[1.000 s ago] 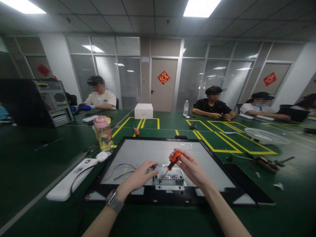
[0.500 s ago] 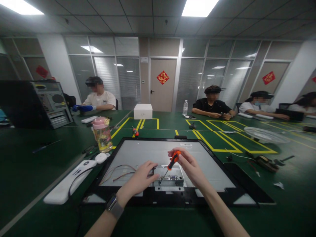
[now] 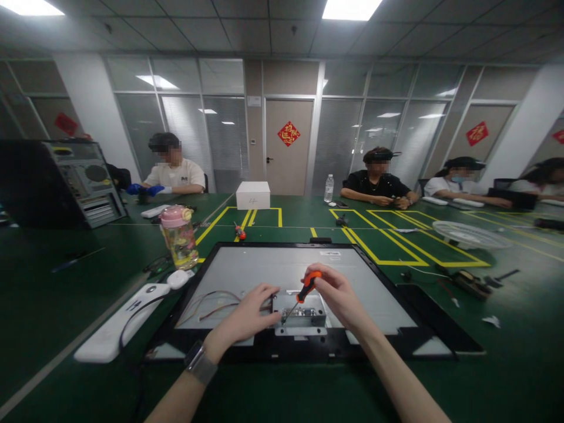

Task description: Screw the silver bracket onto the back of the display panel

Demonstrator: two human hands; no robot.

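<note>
A large flat display panel [image 3: 259, 264] with a black frame lies back side up before me. On its near part sits a silver metal bracket [image 3: 315, 320] with a raised block and holes. My left hand [image 3: 248, 314] grips the bracket's left end, thumb near and fingers at the far side. In my right hand [image 3: 337, 294] is an orange and black screwdriver [image 3: 307, 286], held tilted. Its tip points down into the bracket's left part; the exact contact is too small to tell. Thin wires [image 3: 215, 305] run over the panel left of the bracket.
Left stand a white power bank-like device [image 3: 118, 323] with a cable, a pink-lidded bottle [image 3: 180, 238] and a computer case [image 3: 83, 182]. A white box [image 3: 252, 195] is behind the panel. A dark flat slab [image 3: 440, 317] lies right. Several co-workers sit across the green table.
The whole view has shifted slightly. Both hands stay at the bracket, and the screwdriver keeps nearly the same tilt and place.
</note>
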